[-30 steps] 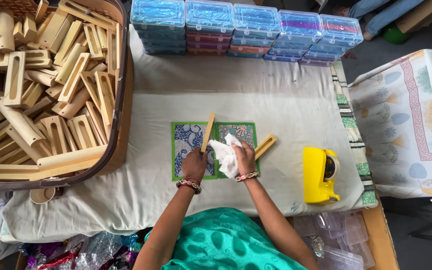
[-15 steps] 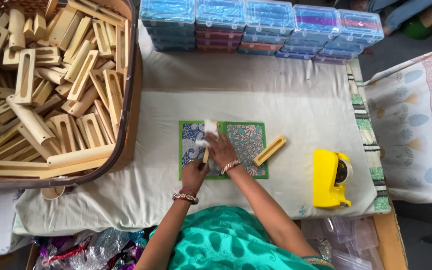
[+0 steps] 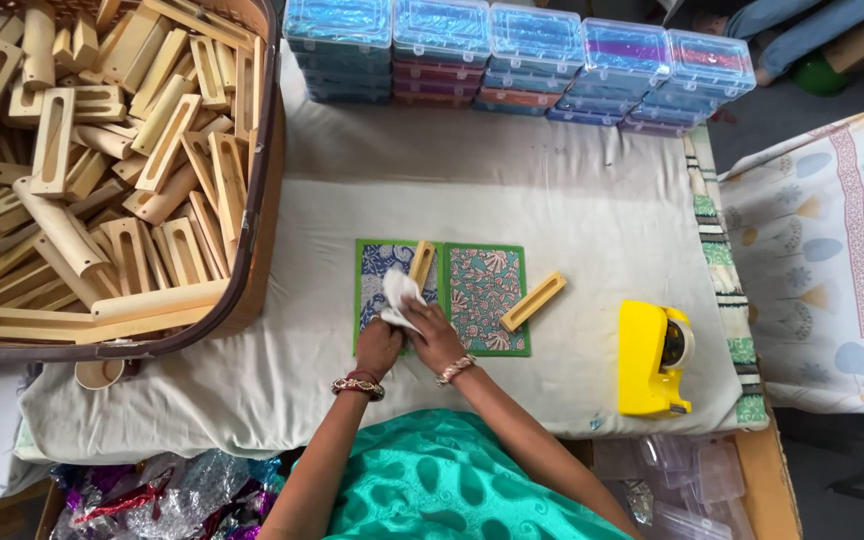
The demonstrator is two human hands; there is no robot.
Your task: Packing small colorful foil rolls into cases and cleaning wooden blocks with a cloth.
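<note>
A white cloth (image 3: 398,295) is being gripped in the right hand (image 3: 435,335), fingers closed narrow around it, and is being pressed against the near end of a slotted wooden piece (image 3: 420,264). The left hand (image 3: 379,347) is being kept just beside the right, touching it, curled shut at the cloth's lower edge; whether anything more is being held in it cannot be told. Both hands are being rested on a green-bordered patterned mat (image 3: 482,298), which is lying on the cloth-covered tabletop (image 3: 572,200). The wooden piece is lying on the mat directly ahead of the hands. A second slotted wooden piece (image 3: 532,301) is lying just right of the hands, half off the mat. Further right, a yellow tape dispenser (image 3: 652,358) is standing. Far ahead, stacked clear plastic boxes (image 3: 512,55) are being lined up. To the left, a basket (image 3: 252,290) of wooden pieces is sitting
</note>
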